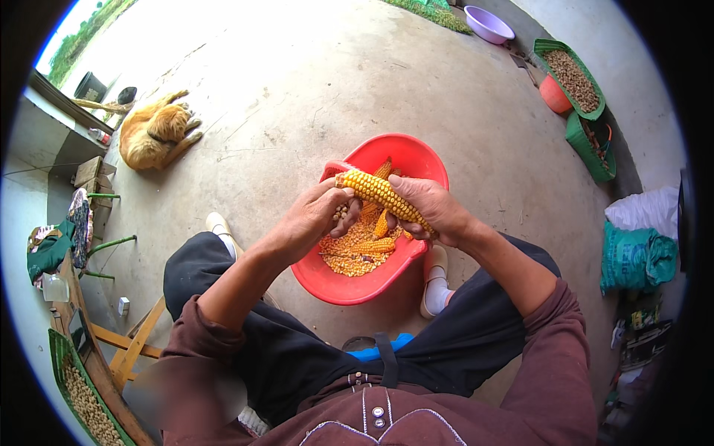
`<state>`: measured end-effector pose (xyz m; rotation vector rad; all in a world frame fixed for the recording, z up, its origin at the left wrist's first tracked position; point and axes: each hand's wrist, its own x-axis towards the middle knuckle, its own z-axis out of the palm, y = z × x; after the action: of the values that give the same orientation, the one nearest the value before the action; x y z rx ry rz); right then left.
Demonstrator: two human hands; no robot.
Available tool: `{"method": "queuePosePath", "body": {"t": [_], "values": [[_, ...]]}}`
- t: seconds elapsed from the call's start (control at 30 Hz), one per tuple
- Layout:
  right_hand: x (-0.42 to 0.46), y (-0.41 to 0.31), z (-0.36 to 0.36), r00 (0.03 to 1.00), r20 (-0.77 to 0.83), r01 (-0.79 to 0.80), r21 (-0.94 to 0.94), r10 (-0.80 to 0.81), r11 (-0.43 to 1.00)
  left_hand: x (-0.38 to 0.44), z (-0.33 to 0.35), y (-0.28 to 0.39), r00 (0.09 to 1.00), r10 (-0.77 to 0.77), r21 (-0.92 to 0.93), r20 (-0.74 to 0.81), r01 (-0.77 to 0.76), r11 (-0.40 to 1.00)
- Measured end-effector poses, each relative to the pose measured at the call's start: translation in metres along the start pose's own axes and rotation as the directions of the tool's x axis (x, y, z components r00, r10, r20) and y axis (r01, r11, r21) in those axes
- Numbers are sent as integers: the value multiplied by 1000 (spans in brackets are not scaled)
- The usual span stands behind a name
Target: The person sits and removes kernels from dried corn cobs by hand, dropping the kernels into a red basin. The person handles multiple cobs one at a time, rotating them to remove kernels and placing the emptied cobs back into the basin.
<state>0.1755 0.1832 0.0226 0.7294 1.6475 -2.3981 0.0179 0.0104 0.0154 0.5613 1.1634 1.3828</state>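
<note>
Over a red plastic basin point(334, 287), both hands are on one yellow corn cob point(385, 195). My right hand point(438, 209) grips its lower right part, thumb on top. My left hand point(321, 214) is at the cob's upper left end; its thumb and forefinger touch the cob, and loose kernels point(341, 212) lie in its curled fingers. The held cob still has rows of kernels on it. In the basin, under the hands, are loose corn kernels point(354, 265) and several more cobs, one of them point(375, 246) lying on the kernels near the front.
The basin stands on the concrete floor between my feet. A tan dog point(150, 136) lies curled at the upper left. A purple basin point(488, 25), green baskets point(594, 161) and a red container point(554, 95) stand along the right wall, with a teal sack point(636, 259) nearer. A wooden frame point(134, 348) stands at left.
</note>
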Motion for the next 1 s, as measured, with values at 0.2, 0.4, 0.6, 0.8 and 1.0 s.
{"method": "queuePosePath", "body": {"t": [0.2, 0.4, 0.6, 0.8, 1.0], "values": [[2, 7, 6, 994, -46, 88, -229, -101, 970, 6, -3, -11, 993, -56, 137, -106, 71, 988], [2, 5, 4, 1000, -16, 13, 27, -13, 1000, 0, 2, 1, 995, -62, -46, -73, 59, 997], [-1, 4, 6, 1000, 11, 13, 52, -14, 999, -1, 2, 0, 998, -65, -12, -8, 65, 998], [3, 11, 11, 995, -52, 72, -154, -80, 986, 2, 15, 2, 976, -105, -4, -190, 106, 994], [3, 9, 14, 998, -39, 42, -26, -43, 999, 8, -6, -12, 995, -89, 103, -52, 94, 990]]}}
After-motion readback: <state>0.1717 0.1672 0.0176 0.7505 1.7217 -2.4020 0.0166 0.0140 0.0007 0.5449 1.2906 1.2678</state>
